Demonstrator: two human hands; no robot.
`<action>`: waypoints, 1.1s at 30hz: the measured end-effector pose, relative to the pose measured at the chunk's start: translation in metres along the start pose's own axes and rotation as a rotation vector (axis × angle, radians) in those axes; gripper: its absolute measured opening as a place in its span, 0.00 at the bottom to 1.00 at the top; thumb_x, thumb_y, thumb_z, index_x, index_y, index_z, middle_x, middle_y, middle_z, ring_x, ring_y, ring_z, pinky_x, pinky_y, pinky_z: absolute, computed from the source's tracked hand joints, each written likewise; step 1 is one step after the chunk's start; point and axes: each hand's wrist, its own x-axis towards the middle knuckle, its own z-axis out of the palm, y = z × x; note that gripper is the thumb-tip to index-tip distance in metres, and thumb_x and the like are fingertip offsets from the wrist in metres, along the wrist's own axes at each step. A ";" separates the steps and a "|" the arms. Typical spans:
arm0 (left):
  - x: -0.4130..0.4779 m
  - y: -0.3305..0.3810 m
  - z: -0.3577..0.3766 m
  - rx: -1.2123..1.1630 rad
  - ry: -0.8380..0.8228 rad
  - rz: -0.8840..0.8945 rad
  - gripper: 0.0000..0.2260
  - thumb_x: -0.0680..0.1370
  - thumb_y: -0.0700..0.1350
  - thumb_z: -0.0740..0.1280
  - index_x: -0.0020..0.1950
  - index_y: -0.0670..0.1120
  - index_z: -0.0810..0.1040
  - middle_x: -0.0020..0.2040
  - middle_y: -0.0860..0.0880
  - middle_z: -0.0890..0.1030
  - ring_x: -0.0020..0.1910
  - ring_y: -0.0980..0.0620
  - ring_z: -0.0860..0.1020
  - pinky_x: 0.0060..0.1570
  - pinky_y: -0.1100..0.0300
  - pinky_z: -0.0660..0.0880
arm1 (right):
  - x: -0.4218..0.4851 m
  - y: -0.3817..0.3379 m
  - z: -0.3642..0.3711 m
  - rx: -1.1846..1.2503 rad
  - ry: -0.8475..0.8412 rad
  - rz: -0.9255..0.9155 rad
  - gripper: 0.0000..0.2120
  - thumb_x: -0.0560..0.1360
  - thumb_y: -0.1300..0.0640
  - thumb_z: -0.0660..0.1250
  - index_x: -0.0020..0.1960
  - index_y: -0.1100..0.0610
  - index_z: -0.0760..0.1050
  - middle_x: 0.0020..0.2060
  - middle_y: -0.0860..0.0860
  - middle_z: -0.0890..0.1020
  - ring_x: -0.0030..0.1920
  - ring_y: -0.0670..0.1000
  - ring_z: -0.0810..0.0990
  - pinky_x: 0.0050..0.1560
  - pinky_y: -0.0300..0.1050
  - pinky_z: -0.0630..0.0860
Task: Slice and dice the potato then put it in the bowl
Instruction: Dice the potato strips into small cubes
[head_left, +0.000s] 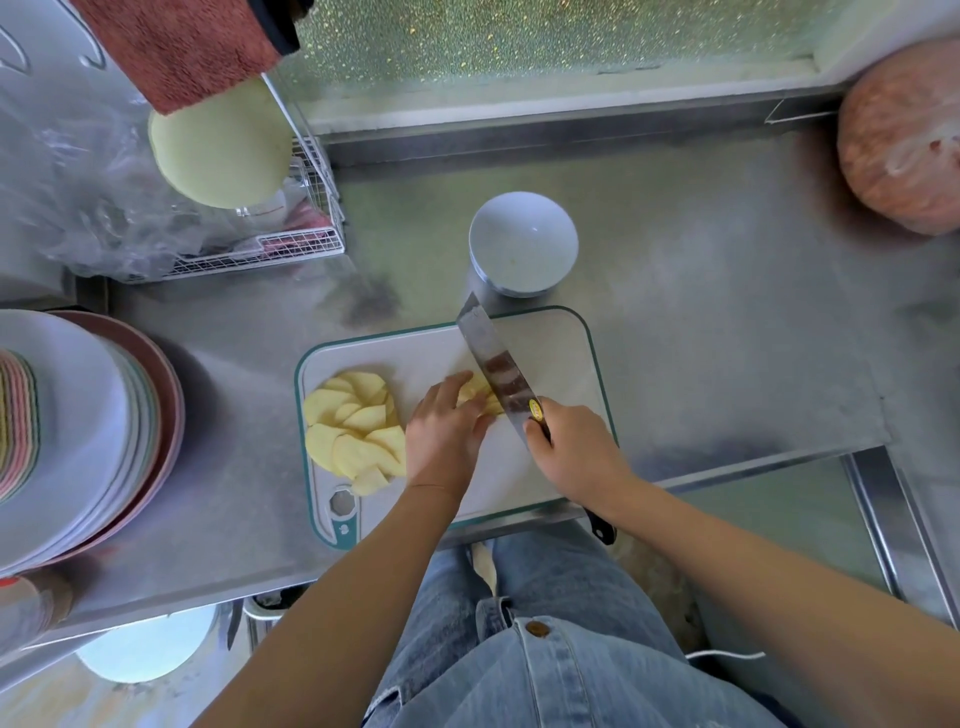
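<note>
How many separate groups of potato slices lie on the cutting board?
2. One loose pile lies at the left end of the cutting board; one small stack sits under the left hand, against the knife blade. The hand may hide more.

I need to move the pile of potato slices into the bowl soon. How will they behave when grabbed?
The potato slices look thin and overlap loosely, so they would probably slide apart rather than lift as one. Freshly cut faces are likely slippery. Each looks light and fairly stiff, unlikely to roll.
</note>
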 end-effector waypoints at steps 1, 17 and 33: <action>0.000 0.001 -0.001 0.002 -0.004 -0.009 0.09 0.64 0.41 0.80 0.41 0.43 0.85 0.50 0.43 0.83 0.44 0.41 0.81 0.37 0.53 0.79 | 0.001 0.000 0.000 -0.011 -0.004 -0.007 0.11 0.80 0.54 0.56 0.40 0.55 0.65 0.27 0.49 0.68 0.27 0.50 0.68 0.29 0.44 0.59; 0.003 -0.006 0.003 -0.027 0.059 0.048 0.09 0.62 0.40 0.81 0.39 0.42 0.86 0.38 0.46 0.83 0.38 0.43 0.81 0.29 0.57 0.78 | 0.009 -0.016 0.010 -0.126 -0.080 0.041 0.11 0.80 0.55 0.55 0.55 0.60 0.71 0.38 0.55 0.76 0.42 0.57 0.79 0.39 0.48 0.73; 0.004 -0.006 -0.001 -0.050 -0.005 0.006 0.07 0.63 0.39 0.80 0.38 0.44 0.85 0.44 0.45 0.81 0.38 0.42 0.80 0.28 0.56 0.76 | 0.008 -0.005 -0.001 -0.033 0.015 -0.021 0.09 0.79 0.56 0.57 0.42 0.57 0.65 0.26 0.49 0.67 0.29 0.54 0.68 0.32 0.45 0.61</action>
